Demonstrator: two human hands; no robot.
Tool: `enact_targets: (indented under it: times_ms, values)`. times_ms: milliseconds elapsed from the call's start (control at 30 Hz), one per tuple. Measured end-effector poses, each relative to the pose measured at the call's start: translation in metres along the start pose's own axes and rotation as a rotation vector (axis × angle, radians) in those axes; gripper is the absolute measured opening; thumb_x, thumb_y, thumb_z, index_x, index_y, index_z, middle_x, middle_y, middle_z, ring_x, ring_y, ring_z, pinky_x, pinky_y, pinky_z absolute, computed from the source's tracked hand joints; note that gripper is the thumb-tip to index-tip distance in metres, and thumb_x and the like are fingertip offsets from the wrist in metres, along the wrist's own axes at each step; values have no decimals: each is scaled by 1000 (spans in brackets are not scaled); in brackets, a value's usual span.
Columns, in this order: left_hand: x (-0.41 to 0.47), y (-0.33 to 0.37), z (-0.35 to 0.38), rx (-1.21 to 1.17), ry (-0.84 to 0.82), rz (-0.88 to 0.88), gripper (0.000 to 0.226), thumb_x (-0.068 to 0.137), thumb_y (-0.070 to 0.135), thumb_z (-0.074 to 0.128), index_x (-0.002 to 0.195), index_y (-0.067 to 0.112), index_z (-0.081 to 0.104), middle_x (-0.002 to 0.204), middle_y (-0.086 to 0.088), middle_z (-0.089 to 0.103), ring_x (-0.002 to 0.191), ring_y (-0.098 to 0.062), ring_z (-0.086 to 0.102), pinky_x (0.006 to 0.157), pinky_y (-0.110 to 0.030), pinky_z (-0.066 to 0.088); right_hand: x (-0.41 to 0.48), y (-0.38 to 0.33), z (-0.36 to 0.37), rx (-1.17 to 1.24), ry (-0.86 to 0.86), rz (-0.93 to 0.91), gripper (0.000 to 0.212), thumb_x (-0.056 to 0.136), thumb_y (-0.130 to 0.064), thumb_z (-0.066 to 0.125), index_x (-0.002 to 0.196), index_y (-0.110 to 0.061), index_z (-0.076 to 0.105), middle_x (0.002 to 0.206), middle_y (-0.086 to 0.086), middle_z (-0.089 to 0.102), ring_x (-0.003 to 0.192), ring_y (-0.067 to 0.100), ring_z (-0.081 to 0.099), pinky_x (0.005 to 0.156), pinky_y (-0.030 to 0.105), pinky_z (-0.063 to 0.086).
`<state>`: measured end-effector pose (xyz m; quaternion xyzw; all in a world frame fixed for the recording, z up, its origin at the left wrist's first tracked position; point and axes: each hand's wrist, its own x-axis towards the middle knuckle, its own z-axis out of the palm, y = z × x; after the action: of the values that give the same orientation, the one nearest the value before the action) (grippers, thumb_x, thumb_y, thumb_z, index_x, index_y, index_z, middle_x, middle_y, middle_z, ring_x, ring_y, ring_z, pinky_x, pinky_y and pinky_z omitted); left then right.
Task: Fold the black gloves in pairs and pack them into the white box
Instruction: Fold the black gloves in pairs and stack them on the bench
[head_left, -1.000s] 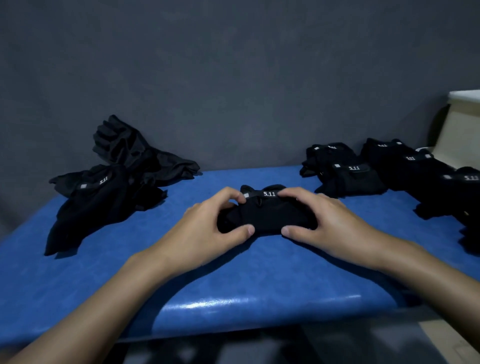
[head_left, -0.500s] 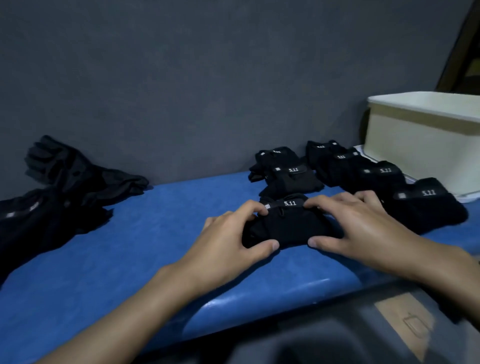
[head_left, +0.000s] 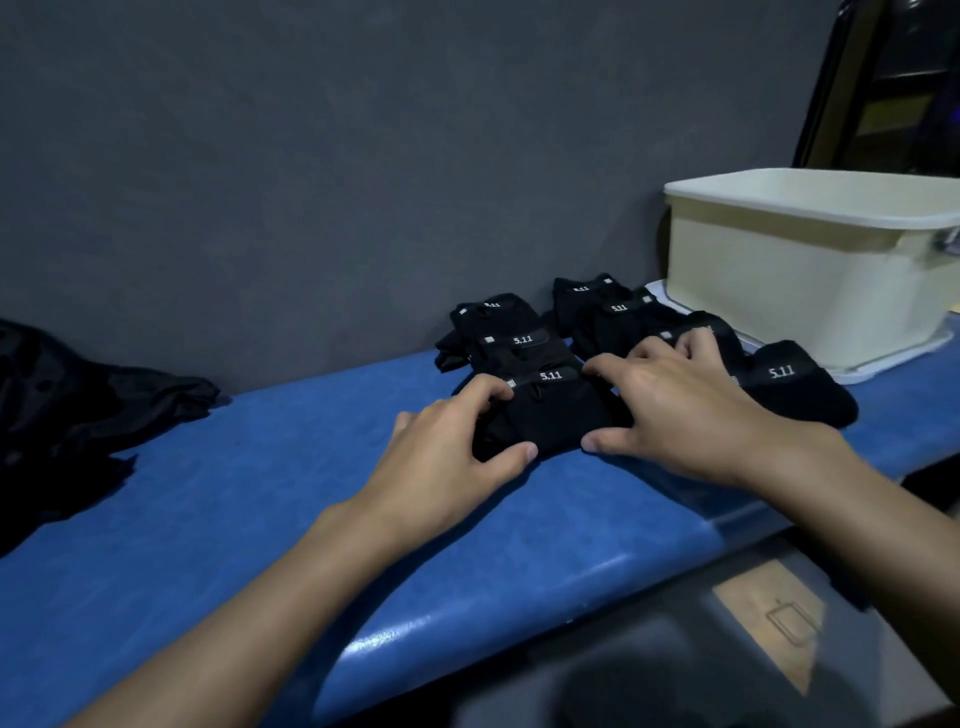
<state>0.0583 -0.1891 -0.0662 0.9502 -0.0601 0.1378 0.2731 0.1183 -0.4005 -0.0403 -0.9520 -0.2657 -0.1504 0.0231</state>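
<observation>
A folded pair of black gloves with a "5.11" strap lies on the blue table, just in front of several other folded pairs. My left hand grips its left end, thumb at the front and fingers curled over the top. My right hand holds its right end the same way. The white box stands at the back right on a white lid, its inside hidden from here.
A heap of unfolded black gloves lies at the far left of the table. A grey wall runs right behind the table. The table's rounded front edge is near me, with floor below.
Both hands have slid the folded pair to the right and back, up against the row of folded pairs. My view has swung right, bringing the white box into sight.
</observation>
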Motion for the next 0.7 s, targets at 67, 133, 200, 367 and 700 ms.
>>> enact_targets:
  times_ms: [67,133,200,367,700]
  values:
    - [3,0,0,8,-1,-2,48,86,49,69,128,35,50,101,24,48,112,-7,55,104,-42,39,3,3,2,9,-13,9,60,77,-69,58,124,-34,48,99,-5,53,95,10,31,93,37,22]
    - [6,-2,0,-5,-2,-8,49,86,49,69,129,36,50,102,23,49,114,-8,55,104,-43,40,5,4,2,9,-22,12,61,77,-70,58,126,-34,48,102,-3,54,95,10,29,94,37,22]
    - [7,-4,1,-24,1,-13,49,86,48,70,129,36,50,104,21,51,116,-8,55,105,-44,40,7,4,3,4,-20,10,62,78,-70,58,127,-34,48,102,-2,54,98,10,32,94,38,23]
    - [8,-3,2,-13,4,-8,46,87,48,68,128,36,50,94,29,45,107,-9,55,103,-43,40,10,6,5,6,-12,10,62,78,-69,58,129,-35,47,101,-4,55,103,11,36,95,38,23]
    - [8,-8,2,-73,5,20,43,86,48,70,123,39,48,94,40,43,115,-6,55,104,-46,41,7,10,2,20,27,13,65,75,-72,58,127,-35,46,114,-11,60,111,15,43,95,40,23]
